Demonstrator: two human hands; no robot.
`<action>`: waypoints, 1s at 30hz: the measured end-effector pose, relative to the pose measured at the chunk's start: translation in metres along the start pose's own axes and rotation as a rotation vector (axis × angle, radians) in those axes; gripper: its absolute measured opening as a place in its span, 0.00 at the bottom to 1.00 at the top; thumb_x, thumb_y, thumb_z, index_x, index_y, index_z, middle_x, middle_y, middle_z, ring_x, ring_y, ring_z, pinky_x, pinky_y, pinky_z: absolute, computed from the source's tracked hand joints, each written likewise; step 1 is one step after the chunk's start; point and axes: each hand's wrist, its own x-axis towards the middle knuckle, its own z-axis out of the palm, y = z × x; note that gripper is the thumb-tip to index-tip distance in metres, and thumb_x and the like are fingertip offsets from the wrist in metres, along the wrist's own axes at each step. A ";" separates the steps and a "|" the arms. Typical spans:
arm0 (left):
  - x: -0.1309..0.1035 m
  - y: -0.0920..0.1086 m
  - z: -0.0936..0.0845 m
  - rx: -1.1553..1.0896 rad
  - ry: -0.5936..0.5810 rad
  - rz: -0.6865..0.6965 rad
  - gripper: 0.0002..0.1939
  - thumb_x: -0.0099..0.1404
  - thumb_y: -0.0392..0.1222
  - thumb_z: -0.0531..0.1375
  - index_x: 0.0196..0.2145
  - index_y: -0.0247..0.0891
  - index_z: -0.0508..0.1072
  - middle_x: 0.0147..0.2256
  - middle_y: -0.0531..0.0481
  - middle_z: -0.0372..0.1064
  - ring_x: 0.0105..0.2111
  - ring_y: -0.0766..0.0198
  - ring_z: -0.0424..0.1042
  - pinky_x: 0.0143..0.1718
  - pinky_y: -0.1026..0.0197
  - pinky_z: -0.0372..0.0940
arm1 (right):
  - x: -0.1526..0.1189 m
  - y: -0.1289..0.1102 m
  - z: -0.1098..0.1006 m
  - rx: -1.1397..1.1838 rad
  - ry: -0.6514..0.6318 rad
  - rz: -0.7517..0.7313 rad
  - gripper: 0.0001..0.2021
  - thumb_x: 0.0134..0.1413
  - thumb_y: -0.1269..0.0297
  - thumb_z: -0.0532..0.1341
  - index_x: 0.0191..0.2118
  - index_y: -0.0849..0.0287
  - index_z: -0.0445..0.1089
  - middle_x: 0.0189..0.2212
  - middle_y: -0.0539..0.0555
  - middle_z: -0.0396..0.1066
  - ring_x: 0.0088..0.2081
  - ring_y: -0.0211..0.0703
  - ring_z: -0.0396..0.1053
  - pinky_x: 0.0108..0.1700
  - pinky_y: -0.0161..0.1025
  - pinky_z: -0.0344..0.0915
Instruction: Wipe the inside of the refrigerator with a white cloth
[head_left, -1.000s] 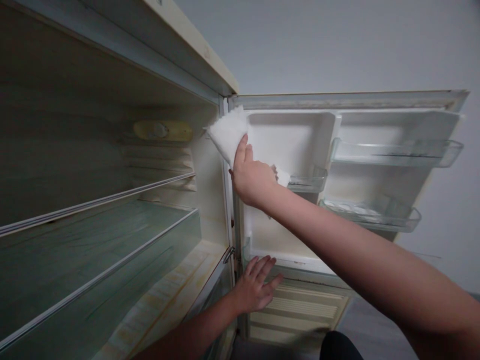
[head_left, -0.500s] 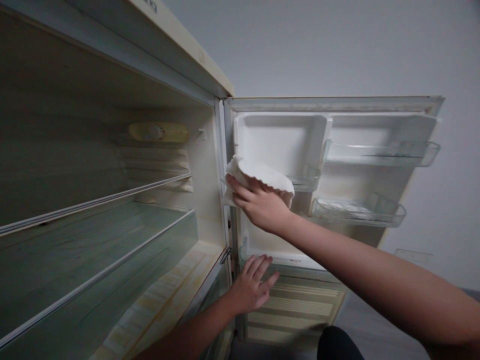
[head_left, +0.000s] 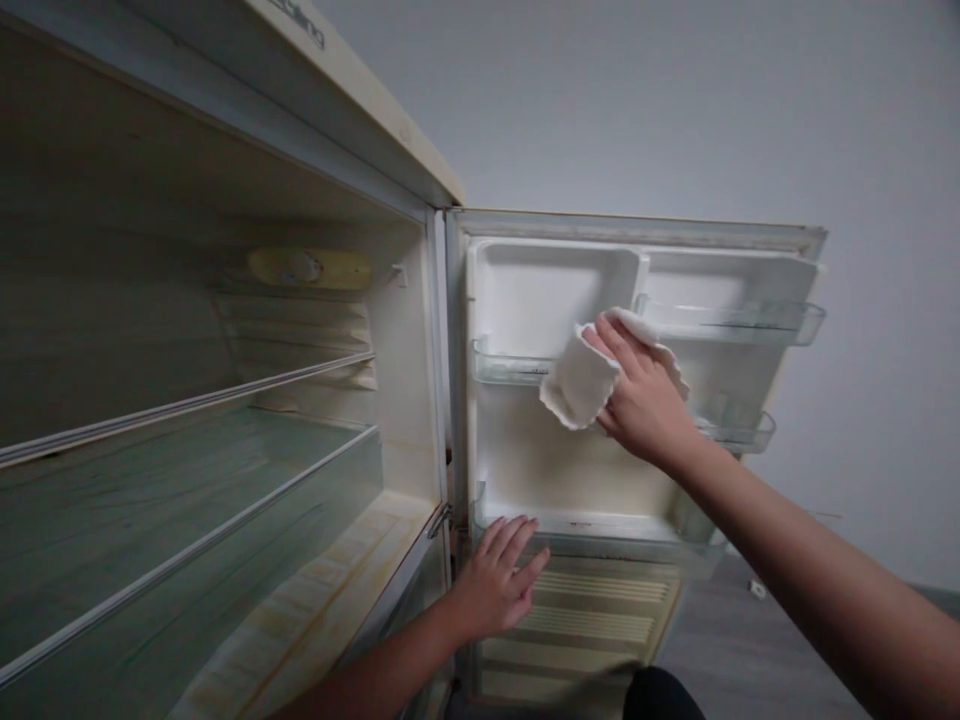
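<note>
A white cloth [head_left: 577, 380] with a wavy edge is gripped in my right hand [head_left: 649, 405], in front of the inner side of the open fridge door [head_left: 577, 465]. Part of the cloth hangs left of the fingers; whether it touches the door I cannot tell. The small clear door shelf [head_left: 506, 370] lies just left of the cloth. My left hand [head_left: 495, 580] is open, fingers spread, by the left end of the clear lower door shelf [head_left: 600, 545]. It holds nothing.
At left stands the open fridge compartment with a glass shelf [head_left: 187, 405], stained lower ledge [head_left: 322, 610] and yellowish light cover [head_left: 307, 268]. More clear shelves [head_left: 750, 322] are on the door's right half. Below is a second open door [head_left: 585, 625]. A small white object [head_left: 757, 590] lies on the floor.
My right hand has moved with the cloth from the door's hinge side rightward to the middle of the door. My left hand has stayed nearly in place. The view has shifted slightly.
</note>
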 end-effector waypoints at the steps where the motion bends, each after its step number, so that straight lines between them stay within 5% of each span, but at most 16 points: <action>1: 0.000 0.000 0.000 -0.004 0.001 0.006 0.26 0.60 0.42 0.63 0.56 0.44 0.69 0.64 0.40 0.60 0.65 0.49 0.58 0.65 0.44 0.51 | 0.001 -0.001 0.000 0.012 -0.001 -0.015 0.36 0.62 0.62 0.54 0.73 0.64 0.45 0.72 0.65 0.43 0.72 0.60 0.42 0.63 0.60 0.59; 5: 0.000 -0.002 0.000 -0.009 -0.020 0.023 0.25 0.60 0.42 0.63 0.56 0.44 0.69 0.65 0.40 0.59 0.65 0.50 0.57 0.64 0.45 0.53 | 0.002 -0.015 0.007 0.025 0.017 0.004 0.32 0.59 0.69 0.52 0.70 0.65 0.52 0.71 0.65 0.46 0.70 0.62 0.46 0.62 0.60 0.60; 10: -0.001 -0.005 0.003 -0.006 -0.034 0.037 0.26 0.58 0.41 0.65 0.55 0.44 0.69 0.65 0.38 0.58 0.65 0.48 0.58 0.64 0.44 0.53 | 0.028 -0.026 -0.006 0.074 0.016 0.090 0.26 0.63 0.69 0.46 0.64 0.64 0.61 0.58 0.67 0.67 0.57 0.60 0.64 0.56 0.55 0.62; 13: -0.004 -0.007 0.005 -0.005 -0.031 0.038 0.27 0.58 0.42 0.65 0.56 0.45 0.68 0.66 0.38 0.57 0.64 0.48 0.58 0.63 0.44 0.54 | 0.069 -0.025 -0.033 0.030 0.170 0.183 0.29 0.66 0.67 0.40 0.70 0.64 0.51 0.61 0.69 0.62 0.62 0.63 0.57 0.59 0.58 0.58; 16: -0.007 -0.010 0.006 0.008 -0.038 0.038 0.27 0.59 0.44 0.65 0.56 0.46 0.68 0.66 0.39 0.57 0.64 0.48 0.58 0.63 0.44 0.54 | 0.114 -0.021 -0.048 0.026 0.165 -0.012 0.30 0.68 0.62 0.44 0.74 0.56 0.44 0.69 0.64 0.51 0.67 0.65 0.49 0.63 0.60 0.53; 21: -0.009 -0.015 0.007 0.001 -0.035 0.057 0.26 0.58 0.45 0.66 0.54 0.46 0.68 0.66 0.40 0.57 0.65 0.49 0.58 0.64 0.45 0.53 | 0.160 -0.010 -0.007 0.072 -0.172 -0.375 0.34 0.67 0.61 0.48 0.74 0.50 0.36 0.74 0.60 0.36 0.64 0.63 0.56 0.62 0.60 0.55; 25: -0.008 -0.015 0.009 -0.018 0.020 0.040 0.21 0.60 0.44 0.64 0.52 0.45 0.70 0.64 0.40 0.60 0.64 0.50 0.58 0.64 0.44 0.53 | 0.163 0.001 0.027 0.003 -0.251 -0.373 0.34 0.66 0.60 0.50 0.74 0.59 0.41 0.71 0.65 0.48 0.61 0.62 0.61 0.63 0.59 0.52; 30: -0.008 -0.014 0.007 -0.027 0.010 0.028 0.21 0.60 0.43 0.64 0.52 0.45 0.70 0.63 0.41 0.61 0.64 0.50 0.58 0.64 0.44 0.52 | 0.150 0.009 0.019 -0.133 -0.318 -0.333 0.29 0.65 0.65 0.50 0.70 0.55 0.54 0.69 0.65 0.52 0.58 0.60 0.63 0.58 0.58 0.55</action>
